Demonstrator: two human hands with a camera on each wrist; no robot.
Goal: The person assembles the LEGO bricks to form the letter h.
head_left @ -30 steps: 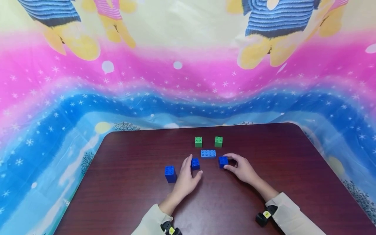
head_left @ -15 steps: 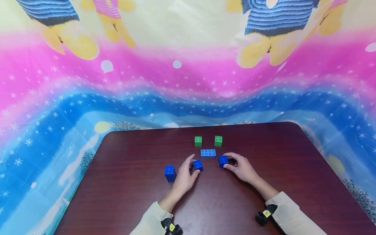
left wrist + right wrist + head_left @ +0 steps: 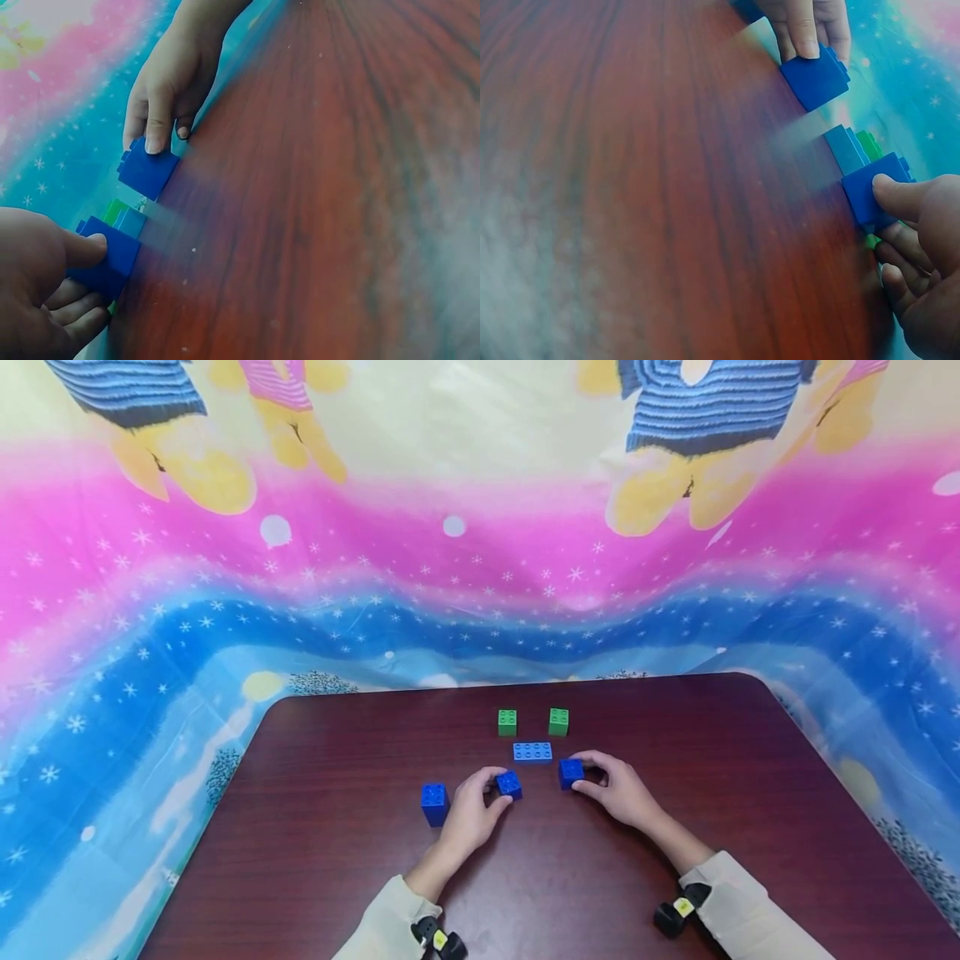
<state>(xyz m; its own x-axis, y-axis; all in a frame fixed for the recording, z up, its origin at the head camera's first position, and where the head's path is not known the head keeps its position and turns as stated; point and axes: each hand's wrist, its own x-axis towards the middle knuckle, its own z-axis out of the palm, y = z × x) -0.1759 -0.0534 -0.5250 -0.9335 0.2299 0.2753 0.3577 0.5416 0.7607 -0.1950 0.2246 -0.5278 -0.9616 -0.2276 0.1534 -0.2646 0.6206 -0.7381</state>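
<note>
Between thumb and fingers my left hand [image 3: 471,814] pinches a dark blue block [image 3: 509,785], turned at a slight angle on the table. My right hand [image 3: 621,787] grips another dark blue block [image 3: 571,773] by its front and back sides. A gap separates the two blocks. Just behind them lies a light blue eight-stud block [image 3: 532,752]. In the left wrist view, the left thumb presses the near face of its blue block [image 3: 112,262]. The right wrist view has the right thumb on its own blue block [image 3: 871,191].
A taller dark blue block [image 3: 434,805] stands close to the left of my left hand. Two green blocks [image 3: 507,722] [image 3: 558,722] sit apart near the far side of the brown table [image 3: 337,860]. A printed cloth [image 3: 480,568] hangs behind the table.
My left hand has closed its thumb and fingers on its blue block. That block has shifted slightly right and turned. The right hand keeps its hold in place.
</note>
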